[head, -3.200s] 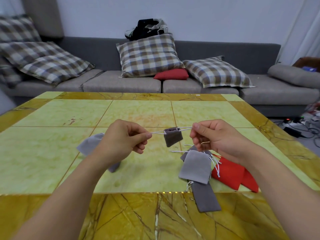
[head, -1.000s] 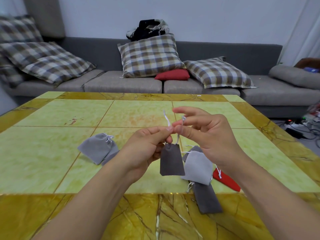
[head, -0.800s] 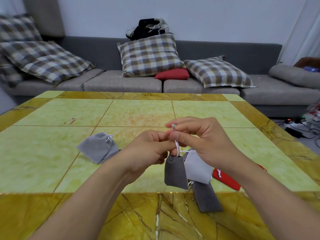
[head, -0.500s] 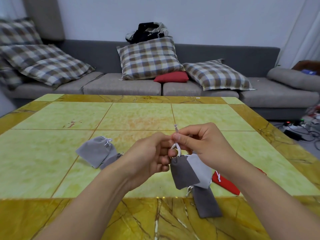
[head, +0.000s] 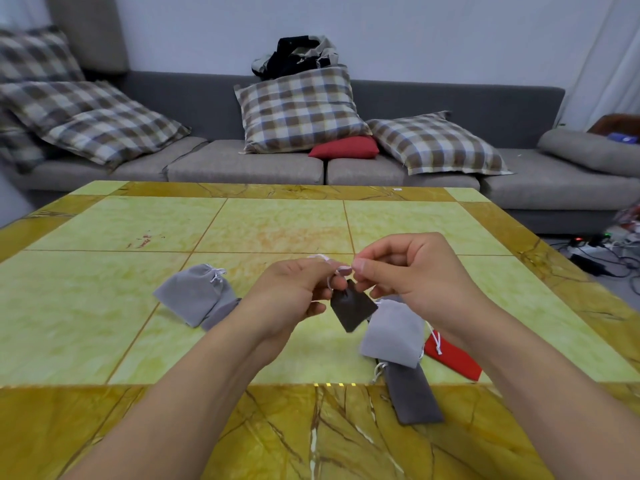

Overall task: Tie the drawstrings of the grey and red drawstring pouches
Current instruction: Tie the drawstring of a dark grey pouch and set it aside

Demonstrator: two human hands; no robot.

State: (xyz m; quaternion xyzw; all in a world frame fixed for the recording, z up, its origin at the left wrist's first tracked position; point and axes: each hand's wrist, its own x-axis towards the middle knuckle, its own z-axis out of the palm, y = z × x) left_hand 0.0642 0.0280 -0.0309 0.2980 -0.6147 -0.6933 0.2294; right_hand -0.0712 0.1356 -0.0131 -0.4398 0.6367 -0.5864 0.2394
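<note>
A small dark grey pouch (head: 352,308) hangs tilted in the air over the table, held by its white drawstrings (head: 337,270). My left hand (head: 294,292) pinches one string and my right hand (head: 405,271) pinches the other, fingertips almost touching above the pouch's mouth. A light grey pouch (head: 394,334) lies under my right wrist, overlapping a long dark grey pouch (head: 412,393). A red pouch (head: 453,358) shows partly beside my right forearm. At the left, a light grey pouch (head: 194,296) with a tied cord rests on another grey one (head: 221,311).
The yellow-green tiled table (head: 104,289) has a brown marbled border along its near edge. Behind it stands a grey sofa (head: 242,164) with checked cushions and a red cushion (head: 344,147). Cables and a power strip (head: 595,251) lie on the floor at the right.
The strings were first pulled apart sideways, then my hands came together above the pouch. In the last half second the hands drew slightly apart and the pouch swung to a tilt.
</note>
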